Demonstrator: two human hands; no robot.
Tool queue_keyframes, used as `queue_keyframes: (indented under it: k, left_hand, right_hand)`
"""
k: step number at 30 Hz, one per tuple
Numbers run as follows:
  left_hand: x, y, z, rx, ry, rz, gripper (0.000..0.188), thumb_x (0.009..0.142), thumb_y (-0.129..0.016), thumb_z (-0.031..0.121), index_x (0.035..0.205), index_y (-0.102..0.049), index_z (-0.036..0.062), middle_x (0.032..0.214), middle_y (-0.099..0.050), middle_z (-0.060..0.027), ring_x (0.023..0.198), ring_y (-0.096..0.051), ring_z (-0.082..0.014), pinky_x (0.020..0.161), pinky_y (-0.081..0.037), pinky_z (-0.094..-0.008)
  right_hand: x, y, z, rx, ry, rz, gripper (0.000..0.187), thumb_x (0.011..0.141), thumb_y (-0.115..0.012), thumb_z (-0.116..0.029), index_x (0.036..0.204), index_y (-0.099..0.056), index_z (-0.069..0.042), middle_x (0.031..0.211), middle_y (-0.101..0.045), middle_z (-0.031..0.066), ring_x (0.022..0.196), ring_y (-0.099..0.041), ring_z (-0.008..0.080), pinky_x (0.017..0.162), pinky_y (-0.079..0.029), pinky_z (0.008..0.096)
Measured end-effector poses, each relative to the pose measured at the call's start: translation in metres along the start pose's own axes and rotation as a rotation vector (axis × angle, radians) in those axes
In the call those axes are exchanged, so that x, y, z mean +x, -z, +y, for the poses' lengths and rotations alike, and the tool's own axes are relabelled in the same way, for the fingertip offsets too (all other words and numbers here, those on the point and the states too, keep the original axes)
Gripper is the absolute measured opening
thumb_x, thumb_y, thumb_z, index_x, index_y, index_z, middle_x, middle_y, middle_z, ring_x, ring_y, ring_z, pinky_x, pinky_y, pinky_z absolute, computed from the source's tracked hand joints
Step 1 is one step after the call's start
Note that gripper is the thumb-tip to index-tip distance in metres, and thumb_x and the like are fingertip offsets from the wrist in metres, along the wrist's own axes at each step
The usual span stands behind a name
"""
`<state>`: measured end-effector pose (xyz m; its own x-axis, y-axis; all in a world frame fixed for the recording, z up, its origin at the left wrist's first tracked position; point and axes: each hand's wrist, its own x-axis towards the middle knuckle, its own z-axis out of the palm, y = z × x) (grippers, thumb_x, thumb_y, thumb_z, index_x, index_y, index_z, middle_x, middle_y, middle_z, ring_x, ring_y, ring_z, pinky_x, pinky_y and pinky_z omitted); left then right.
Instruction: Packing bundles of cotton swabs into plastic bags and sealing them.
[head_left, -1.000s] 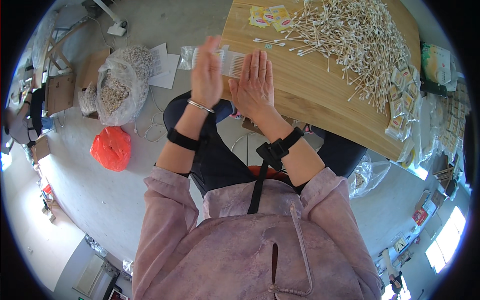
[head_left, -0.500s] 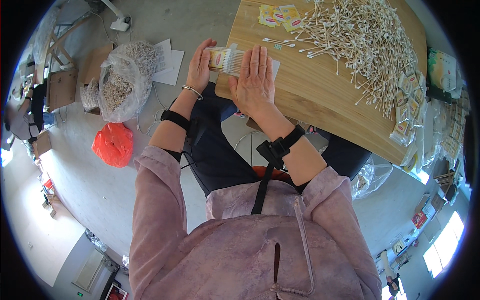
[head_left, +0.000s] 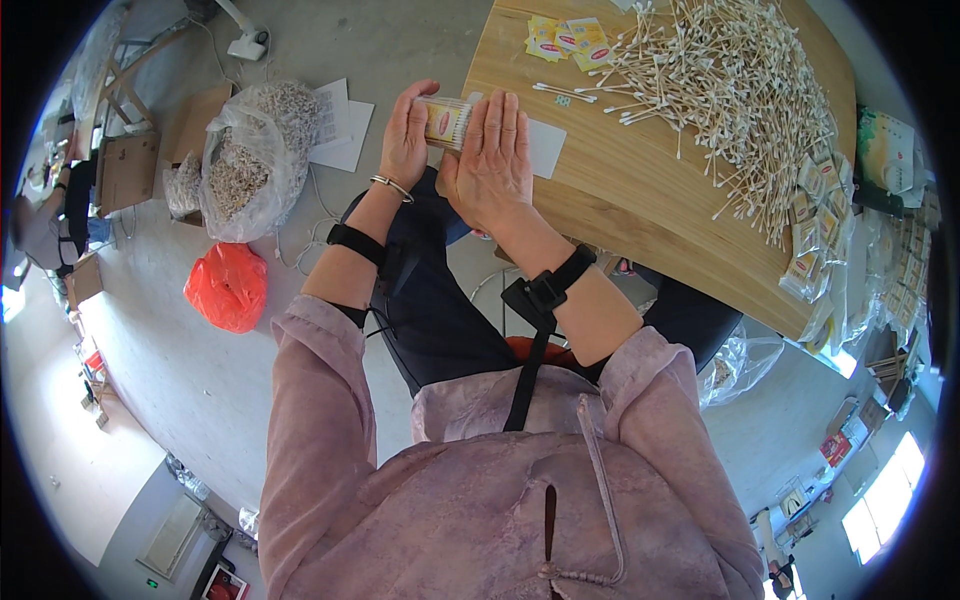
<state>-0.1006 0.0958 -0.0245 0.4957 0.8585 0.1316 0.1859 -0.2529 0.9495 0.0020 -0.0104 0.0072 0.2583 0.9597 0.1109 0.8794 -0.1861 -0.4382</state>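
Observation:
In my left hand (head_left: 404, 140) is a pack of cotton swabs (head_left: 446, 123) with a yellow card label, just off the table's left edge. The fingers and thumb of that hand wrap its left end. My right hand (head_left: 493, 160) lies flat, fingers stretched out and side by side, its palm against the pack's right end, which it hides. Right beside it a white sheet (head_left: 546, 148) rests on the table's edge. Two or so loose swabs (head_left: 566, 92) lie on the table, below several yellow label cards (head_left: 591, 46).
A large heap of loose cotton swabs (head_left: 735, 105) covers the far right of the wooden table (head_left: 640, 190). Filled packs (head_left: 818, 220) lie at its right edge. On the floor to the left stand a clear bag of swabs (head_left: 240, 170) and a red plastic bag (head_left: 228, 287).
My right hand has slid left over the pack, closer to my left hand, covering the clear wrapping seen before. More of the white sheet now shows.

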Motion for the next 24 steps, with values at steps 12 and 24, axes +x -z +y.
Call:
queue_keyframes:
  k: [12, 24]
  left_hand:
    - [-0.004, 0.001, 0.004, -0.127, 0.118, -0.018, 0.037, 0.1, -0.036, 0.028, 0.127, -0.046, 0.0041, 0.122, -0.054, -0.0074, 0.107, -0.05, -0.0151, 0.092, -0.04, -0.0271]
    - [-0.008, -0.003, 0.014, -0.129, 0.28, -0.028, 0.034, 0.098, -0.039, 0.02, 0.127, -0.045, 0.0042, 0.121, -0.053, -0.0136, 0.11, -0.05, -0.0207, 0.094, -0.038, -0.0289]
  right_hand:
    - [0.019, 0.003, 0.005, 1.016, -0.167, 0.306, 0.068, 0.092, -0.038, -0.03, 0.14, -0.016, 0.012, 0.147, -0.019, 0.0278, 0.133, -0.019, 0.0354, 0.111, -0.014, 0.0391]
    - [0.031, -0.005, -0.021, 1.29, -0.17, 0.247, 0.065, 0.093, -0.038, -0.033, 0.141, -0.02, 0.007, 0.146, -0.025, 0.0219, 0.118, -0.041, 0.0247, 0.103, -0.029, 0.0327]
